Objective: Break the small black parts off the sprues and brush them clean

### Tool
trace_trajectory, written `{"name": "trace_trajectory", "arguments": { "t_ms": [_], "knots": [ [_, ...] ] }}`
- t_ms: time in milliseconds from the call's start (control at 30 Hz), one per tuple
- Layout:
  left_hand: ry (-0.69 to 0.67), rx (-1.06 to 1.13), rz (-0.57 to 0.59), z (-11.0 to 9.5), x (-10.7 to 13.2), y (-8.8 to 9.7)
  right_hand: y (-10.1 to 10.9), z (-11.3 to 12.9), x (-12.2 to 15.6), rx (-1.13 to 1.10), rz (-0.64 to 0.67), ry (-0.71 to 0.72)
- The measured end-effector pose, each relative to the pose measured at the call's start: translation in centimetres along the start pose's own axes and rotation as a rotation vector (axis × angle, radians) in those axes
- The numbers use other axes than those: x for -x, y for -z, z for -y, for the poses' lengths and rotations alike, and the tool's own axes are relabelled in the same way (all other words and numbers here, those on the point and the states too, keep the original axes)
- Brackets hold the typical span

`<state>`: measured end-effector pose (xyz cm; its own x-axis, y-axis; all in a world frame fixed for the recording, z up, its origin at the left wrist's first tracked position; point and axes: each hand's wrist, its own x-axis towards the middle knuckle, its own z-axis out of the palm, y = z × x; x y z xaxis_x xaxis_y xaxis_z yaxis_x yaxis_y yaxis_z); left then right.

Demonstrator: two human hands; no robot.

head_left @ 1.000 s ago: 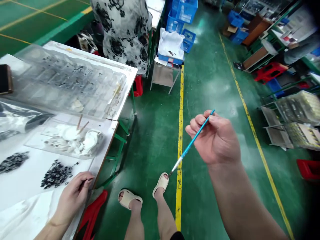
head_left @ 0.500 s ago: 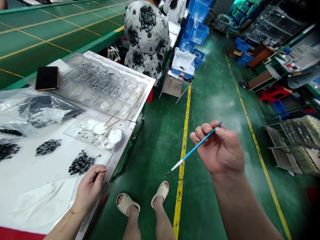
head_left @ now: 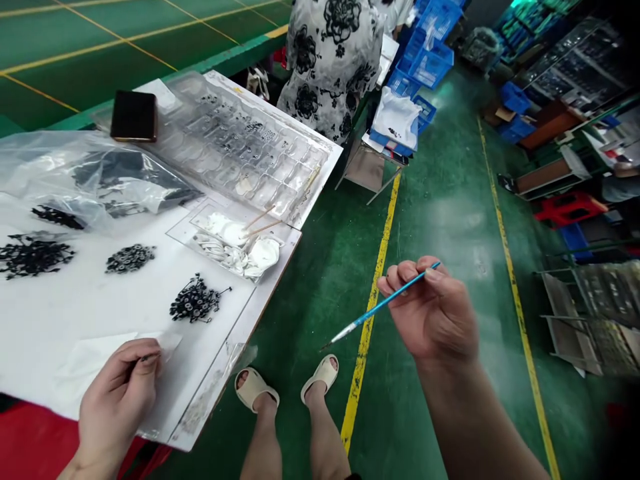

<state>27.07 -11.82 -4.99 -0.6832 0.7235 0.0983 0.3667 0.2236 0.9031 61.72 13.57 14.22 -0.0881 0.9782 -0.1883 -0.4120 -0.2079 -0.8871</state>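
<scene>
On the white work board (head_left: 100, 320), the left hand (head_left: 117, 400) covers most of a small dark thing (head_left: 150, 357) between its fingers, so I cannot tell what it is. The black pieces (head_left: 195, 300) on this board are too small to tell one by one. Beyond the board, the picture's top edge cuts off the person in a floral blouse (head_left: 333, 60).

You get bright, even overhead light, soft glare on the green floor (head_left: 450, 220), a sharp brush (head_left: 385, 303), and a wide lens bending and darkening the edges.

blue brush (head_left: 385, 305), blk/wht floral top (head_left: 333, 67), grn flr (head_left: 415, 413), yel line (head_left: 361, 360)
</scene>
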Motion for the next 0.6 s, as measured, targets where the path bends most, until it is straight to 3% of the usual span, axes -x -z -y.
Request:
{"name": "trace_trajectory", "arguments": {
  "t_ms": [167,300,433,533,600],
  "knots": [
    [0.010,0.038,0.007,-2.0,-1.2,1.1,-2.0,-0.5,0.5,0.043,0.018,-0.011],
    [0.032,0.008,-0.097,-1.5,-3.1,3.3,-2.6,-1.9,0.6,0.066,-0.010,-0.009],
    [0.101,0.010,-0.212,-0.3,-4.8,4.8,-1.9,-5.2,0.1,0.014,-0.155,-0.114],
    [0.100,0.036,-0.238,-0.4,-6.0,6.0,-1.2,-7.7,-0.2,-0.048,-0.286,-0.234],
    [0.089,0.048,-0.269,-0.7,-7.1,7.0,-1.0,-9.0,-0.2,-0.035,-0.314,-0.236]
  ]
}}
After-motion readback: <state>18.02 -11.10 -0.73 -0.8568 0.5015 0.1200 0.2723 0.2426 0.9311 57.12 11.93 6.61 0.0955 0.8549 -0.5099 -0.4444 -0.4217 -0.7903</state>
